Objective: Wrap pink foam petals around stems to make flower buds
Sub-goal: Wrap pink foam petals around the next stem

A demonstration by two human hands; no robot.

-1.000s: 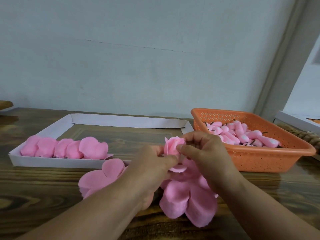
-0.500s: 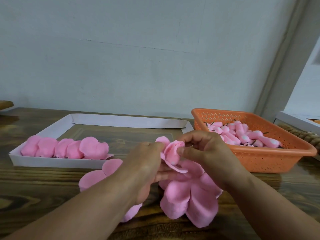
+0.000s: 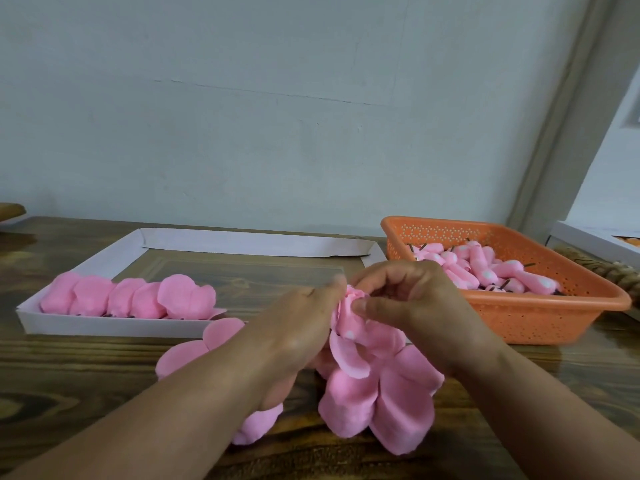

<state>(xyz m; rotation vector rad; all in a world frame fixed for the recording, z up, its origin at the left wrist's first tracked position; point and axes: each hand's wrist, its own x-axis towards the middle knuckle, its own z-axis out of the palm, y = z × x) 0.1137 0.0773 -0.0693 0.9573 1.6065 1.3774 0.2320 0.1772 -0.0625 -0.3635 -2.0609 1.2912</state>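
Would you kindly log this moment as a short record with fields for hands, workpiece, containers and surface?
left hand: pinches the bud from the left
right hand: pinches the bud from the right
bud: held above the loose petals
white tray: row of wrapped pieces
orange basket: pink stemmed cores
surface: wooden table

Wooden table (image 3: 69,368) spans the lower frame. Pale wall (image 3: 277,116) fills the upper frame. White-edged box (image 3: 588,239) and braided rope (image 3: 602,270) at right edge.
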